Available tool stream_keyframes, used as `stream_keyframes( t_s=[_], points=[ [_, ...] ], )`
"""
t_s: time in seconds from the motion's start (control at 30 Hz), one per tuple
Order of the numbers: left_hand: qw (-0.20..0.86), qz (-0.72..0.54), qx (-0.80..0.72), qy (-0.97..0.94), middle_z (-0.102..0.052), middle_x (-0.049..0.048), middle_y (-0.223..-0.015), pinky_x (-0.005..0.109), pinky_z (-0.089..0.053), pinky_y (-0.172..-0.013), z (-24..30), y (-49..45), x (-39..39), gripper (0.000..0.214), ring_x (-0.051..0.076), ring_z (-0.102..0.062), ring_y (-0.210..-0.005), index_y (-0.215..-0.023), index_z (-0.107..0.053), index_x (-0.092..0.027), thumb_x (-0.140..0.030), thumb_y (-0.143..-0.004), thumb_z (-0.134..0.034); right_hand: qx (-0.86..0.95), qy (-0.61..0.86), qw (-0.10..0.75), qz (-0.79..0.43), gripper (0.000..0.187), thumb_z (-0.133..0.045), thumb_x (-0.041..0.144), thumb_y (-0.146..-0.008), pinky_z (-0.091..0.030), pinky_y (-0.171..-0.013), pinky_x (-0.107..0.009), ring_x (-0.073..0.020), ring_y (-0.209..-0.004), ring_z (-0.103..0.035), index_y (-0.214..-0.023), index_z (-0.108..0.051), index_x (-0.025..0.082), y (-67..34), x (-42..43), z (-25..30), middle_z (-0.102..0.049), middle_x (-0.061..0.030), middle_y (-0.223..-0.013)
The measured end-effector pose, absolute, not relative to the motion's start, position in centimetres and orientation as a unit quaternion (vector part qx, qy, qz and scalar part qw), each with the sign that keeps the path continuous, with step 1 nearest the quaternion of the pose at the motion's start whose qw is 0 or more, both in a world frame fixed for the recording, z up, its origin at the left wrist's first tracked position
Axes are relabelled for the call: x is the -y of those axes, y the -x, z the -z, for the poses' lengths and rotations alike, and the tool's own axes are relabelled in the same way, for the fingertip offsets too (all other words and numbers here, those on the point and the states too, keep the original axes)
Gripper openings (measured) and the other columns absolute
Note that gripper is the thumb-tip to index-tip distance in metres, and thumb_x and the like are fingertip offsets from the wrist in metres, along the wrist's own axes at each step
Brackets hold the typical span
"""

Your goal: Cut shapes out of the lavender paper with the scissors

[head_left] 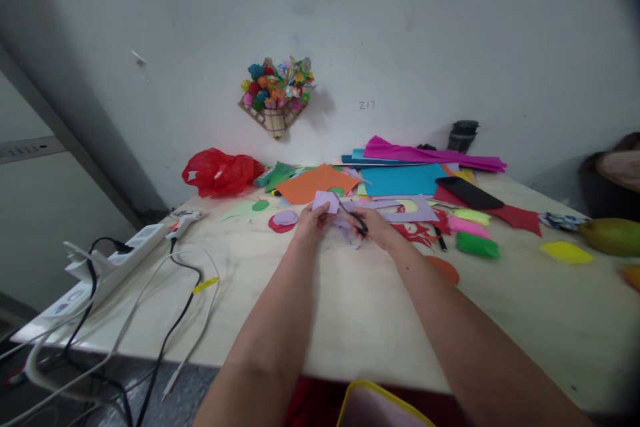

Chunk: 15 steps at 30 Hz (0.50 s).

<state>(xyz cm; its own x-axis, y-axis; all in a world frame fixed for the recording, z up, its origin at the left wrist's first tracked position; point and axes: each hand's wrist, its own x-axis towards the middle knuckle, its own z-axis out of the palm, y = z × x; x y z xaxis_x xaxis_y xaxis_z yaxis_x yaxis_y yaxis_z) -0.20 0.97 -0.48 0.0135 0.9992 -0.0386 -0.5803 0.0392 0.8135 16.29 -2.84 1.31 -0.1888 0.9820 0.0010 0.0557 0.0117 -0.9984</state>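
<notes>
Between the fingers of my left hand (313, 222) is a small piece of lilac paper (326, 201), held upright above the table. My right hand (374, 227) is closed round the black handles of a pair of scissors (359, 221). The blades point up and left, beside the paper's right edge; I cannot tell whether they touch it. Under and between my hands lie lilac scraps (350, 238). A lilac sheet with a cut-out opening (417, 211) lies to the right. Lilac and red paper circles (285, 217) rest left of my left hand.
Orange (319, 183) and blue sheets (403, 180) lie at the back, near a red plastic bag (220, 172). A black phone (469, 193) and coloured packets (477, 245) are on the right. A power strip (120, 263) with loose cables runs along the left edge.
</notes>
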Motion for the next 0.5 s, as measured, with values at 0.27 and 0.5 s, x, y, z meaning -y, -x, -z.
stream_keyframes(
  t_s=[0.27, 0.5],
  points=[
    [0.637, -0.619, -0.336, -0.313, -0.076, 0.0086, -0.074, 0.022, -0.058, -0.056, 0.41, 0.14, -1.0, 0.012, 0.017, -0.073, -0.061, -0.089, -0.07, -0.008, -0.004, -0.078, -0.073, 0.566, 0.449, 0.444, -0.531, 0.023, -0.074, 0.032, -0.067, -0.032, -0.036, -0.021, -0.0092, -0.037, -0.043, -0.062, -0.056, 0.02, -16.38, 2.33, -0.76, -0.052, 0.0031, -0.046],
    [0.638, -0.616, -0.341, -0.312, -0.075, 0.0079, -0.074, 0.022, -0.059, -0.057, 0.32, 0.16, -0.93, 0.016, 0.016, -0.073, -0.06, -0.09, -0.069, -0.009, -0.006, -0.077, -0.077, 0.57, 0.449, 0.444, -0.526, 0.025, -0.075, 0.035, -0.068, -0.032, -0.036, -0.021, -0.0094, -0.038, -0.042, -0.063, -0.056, 0.02, -16.36, 2.16, -0.61, -0.051, 0.0029, -0.046]
  ],
)
